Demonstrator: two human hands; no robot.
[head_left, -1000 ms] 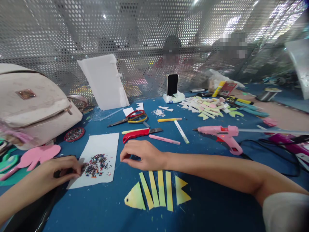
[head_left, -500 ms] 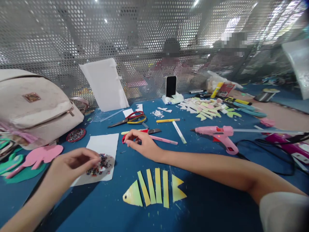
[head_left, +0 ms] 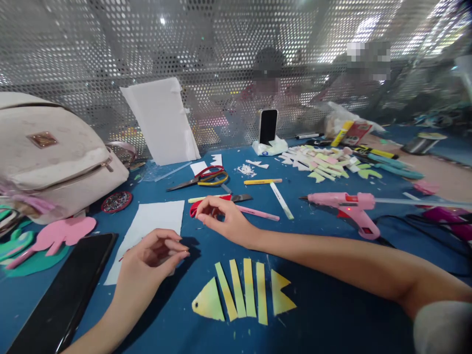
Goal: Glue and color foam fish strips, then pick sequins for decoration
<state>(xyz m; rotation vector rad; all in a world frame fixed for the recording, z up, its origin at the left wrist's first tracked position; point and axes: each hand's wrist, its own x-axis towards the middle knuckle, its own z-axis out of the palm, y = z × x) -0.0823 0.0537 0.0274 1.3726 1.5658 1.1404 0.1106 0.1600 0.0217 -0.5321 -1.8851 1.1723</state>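
Observation:
My left hand is raised over the table beside the white paper sheet, its thumb and fingertips pinched together. Something tiny may be between them, too small to name. It hides the heap of small dark beads on the sheet. My right hand is closed with curled fingers, near the red-handled cutter and a pink marker; whether it holds anything is hidden. In front of both lies a fish in separate yellow-green pieces: a head with an eye, several strips and a forked tail.
A pink glue gun lies at right, its cable behind. Scissors, a yellow marker and a heap of cut foam pieces lie farther back. At left are a black phone, a pink foam shape and a backpack.
My left hand has moved right, away from the beads toward the fish pieces, uncovering the black phone. My right hand stays about where it was; the view has shifted slightly.

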